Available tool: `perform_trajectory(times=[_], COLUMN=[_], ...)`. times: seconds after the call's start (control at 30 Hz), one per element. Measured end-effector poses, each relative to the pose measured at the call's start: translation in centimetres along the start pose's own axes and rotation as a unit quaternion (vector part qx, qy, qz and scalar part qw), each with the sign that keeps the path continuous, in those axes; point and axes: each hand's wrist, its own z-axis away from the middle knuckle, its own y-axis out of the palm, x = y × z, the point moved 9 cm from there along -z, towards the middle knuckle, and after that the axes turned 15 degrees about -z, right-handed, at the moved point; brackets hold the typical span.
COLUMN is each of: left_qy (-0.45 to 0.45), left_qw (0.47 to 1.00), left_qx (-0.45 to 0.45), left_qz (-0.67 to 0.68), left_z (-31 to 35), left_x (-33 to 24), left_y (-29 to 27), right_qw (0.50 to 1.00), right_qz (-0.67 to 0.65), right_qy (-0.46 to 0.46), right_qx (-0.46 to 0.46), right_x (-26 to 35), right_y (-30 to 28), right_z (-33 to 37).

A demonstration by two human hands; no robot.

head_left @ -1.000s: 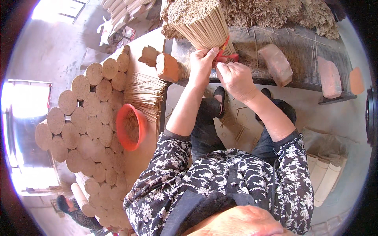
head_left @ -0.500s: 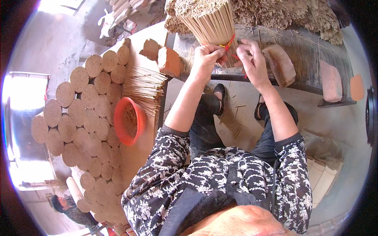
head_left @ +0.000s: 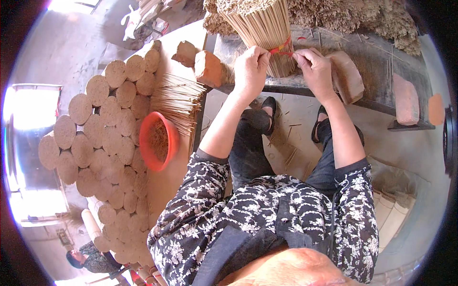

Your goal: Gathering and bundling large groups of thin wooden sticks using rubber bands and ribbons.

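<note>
A thick bundle of thin tan sticks (head_left: pixel 260 31) stands on the dark bench in front of me. Around its lower part runs a red ribbon (head_left: pixel 281 47) with some yellow on it. My left hand (head_left: pixel 251 69) pinches one end of the ribbon at the bundle's left side. At the right side my right hand (head_left: pixel 315 69) pinches the other end between thumb and fingertips. Both hands are apart, with the ribbon stretched across the bundle between them.
Bricks (head_left: pixel 208 69) lie along the bench (head_left: pixel 372 76), and more stick bundles (head_left: pixel 343 16) are heaped behind. To the left are an orange bowl (head_left: pixel 172 143) of brown bits, loose sticks (head_left: pixel 176 97) and stacked round bundles (head_left: pixel 98 90). A person (head_left: pixel 90 257) is at the lower left.
My hands have moved apart from close together at the ribbon, drawing it straight across the bundle. The ribbon now lies flatter against the sticks. The whole view has shifted slightly.
</note>
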Motion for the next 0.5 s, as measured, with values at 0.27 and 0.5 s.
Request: perform_trajectory(times=[0.27,0.5], left_qy=[0.072,0.121], left_qw=[0.994,0.981], left_qx=[-0.06,-0.09], left_qz=[-0.063,-0.124], left_z=[-0.3,-0.5], left_x=[-0.3,-1.2], left_y=[-1.2,-1.9], right_qw=[0.999,0.999], right_qz=[-0.014,-0.001], right_qy=[-0.027,-0.026], right_qx=[-0.018,-0.036], right_x=[0.2,0.0], right_y=[-0.2,-0.4], right_z=[-1.1,-1.7])
